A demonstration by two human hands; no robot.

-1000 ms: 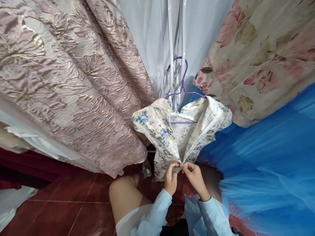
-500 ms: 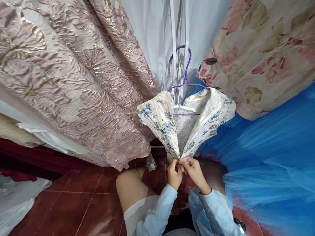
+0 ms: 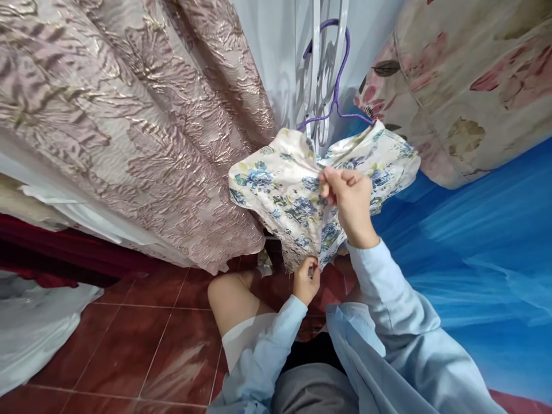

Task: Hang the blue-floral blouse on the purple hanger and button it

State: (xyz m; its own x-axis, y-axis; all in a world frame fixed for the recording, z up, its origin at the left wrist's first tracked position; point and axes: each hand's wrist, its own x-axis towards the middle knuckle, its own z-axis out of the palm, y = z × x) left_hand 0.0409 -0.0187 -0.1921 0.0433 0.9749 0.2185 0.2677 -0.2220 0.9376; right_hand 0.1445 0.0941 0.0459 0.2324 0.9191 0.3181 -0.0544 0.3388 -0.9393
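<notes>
Garment — front edges together
Left hand pinches it low, right hand pinches higher — best held taut.

The garment hung on a hanger. Draped fabric hung to its left, tulle to its right.

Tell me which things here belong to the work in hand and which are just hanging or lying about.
In the work:
blue-flowered garment, pinched by the left hand at its lower front and the right hand near its neckline
purple hanger, at its shoulders

Just about:
pink brocade fabric
pink-flowered fabric
blue tulle
maroon cloth
</notes>
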